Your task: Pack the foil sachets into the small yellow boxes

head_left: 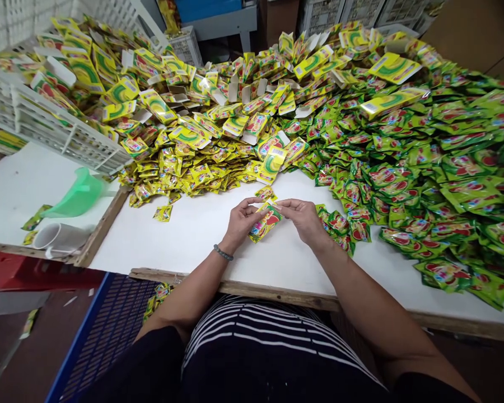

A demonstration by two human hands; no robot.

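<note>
Between my two hands, just above the white tabletop, is a small yellow and green candy box [265, 225] with a watermelon picture. My left hand [242, 221] grips its left side, fingers closed round it. At its upper right end the fingertips of my right hand [300, 217] pinch the box's top edge. A small yellow packet [266, 193] lies just beyond my fingers. Past that, a yellow box [272, 164] rests at the front of the pile. Several green watermelon packets [339, 223] lie right of my right hand.
Yellow packets [197, 170] and flat boxes [235, 106] heap up behind. Green packets [403, 184] cover the right side. At left are a white crate [63, 126], a green scoop [78, 196] and a white mug [61, 238]. A blue basket [109, 313] stands below the table edge.
</note>
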